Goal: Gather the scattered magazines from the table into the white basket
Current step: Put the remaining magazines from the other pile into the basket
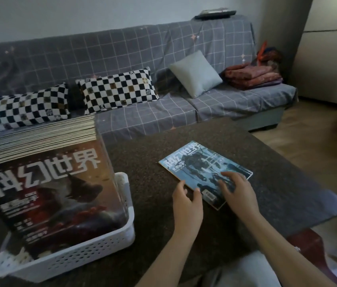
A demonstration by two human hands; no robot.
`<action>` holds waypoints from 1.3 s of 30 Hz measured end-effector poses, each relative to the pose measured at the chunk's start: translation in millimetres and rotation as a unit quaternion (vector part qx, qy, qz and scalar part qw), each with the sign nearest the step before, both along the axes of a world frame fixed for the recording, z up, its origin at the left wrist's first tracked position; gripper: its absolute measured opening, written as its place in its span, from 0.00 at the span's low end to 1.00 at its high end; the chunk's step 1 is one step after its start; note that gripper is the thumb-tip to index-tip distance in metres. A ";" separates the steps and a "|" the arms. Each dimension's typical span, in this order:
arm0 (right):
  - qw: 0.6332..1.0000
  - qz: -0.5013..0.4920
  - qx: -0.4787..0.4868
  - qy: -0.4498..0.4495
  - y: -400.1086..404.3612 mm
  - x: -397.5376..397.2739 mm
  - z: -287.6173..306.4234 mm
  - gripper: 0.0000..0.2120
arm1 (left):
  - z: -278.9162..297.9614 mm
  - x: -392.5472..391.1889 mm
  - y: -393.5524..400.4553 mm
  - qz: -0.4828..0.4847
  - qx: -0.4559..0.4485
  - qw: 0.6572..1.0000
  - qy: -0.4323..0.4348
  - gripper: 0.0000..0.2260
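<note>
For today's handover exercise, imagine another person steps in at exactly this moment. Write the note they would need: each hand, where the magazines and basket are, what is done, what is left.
Left hand: open, fingertips at the near left edge of the blue magazine, nothing gripped yet.
Right hand: open, lying flat on that magazine's near corner.
The blue magazine lies flat on the dark table, right of the white basket.
Done: a thick stack of magazines stands leaning in the basket.
Left: lift the blue magazine and add it to the basket. It is the only loose one in view on the table.
</note>
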State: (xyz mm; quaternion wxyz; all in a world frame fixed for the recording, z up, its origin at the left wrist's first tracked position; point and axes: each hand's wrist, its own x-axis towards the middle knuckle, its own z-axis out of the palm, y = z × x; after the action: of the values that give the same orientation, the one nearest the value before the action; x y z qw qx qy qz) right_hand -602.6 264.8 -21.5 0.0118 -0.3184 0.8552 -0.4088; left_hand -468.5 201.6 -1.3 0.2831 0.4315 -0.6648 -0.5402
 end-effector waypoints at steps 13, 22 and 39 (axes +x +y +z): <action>0.977 -0.039 0.205 0.045 -30.4 -76.5 -23.3 0.35 | -21.2 -50.3 -15.2 0.062 0.096 0.993 0.003 0.26; 0.975 -0.075 0.207 0.025 0.1 -47.0 -11.3 0.35 | 1.2 -51.0 -32.6 0.079 0.205 0.976 -0.005 0.16; 0.917 0.043 -0.142 -0.369 50.7 43.5 33.6 0.18 | 52.6 82.1 2.2 -0.053 0.011 0.998 0.022 0.07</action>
State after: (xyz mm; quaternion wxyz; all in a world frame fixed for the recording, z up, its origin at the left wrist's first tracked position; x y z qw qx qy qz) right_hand -559.1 315.4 12.1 0.2991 -0.1796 0.7084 -0.6135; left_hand -386.3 203.8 51.2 0.2638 0.3872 -0.6742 -0.5709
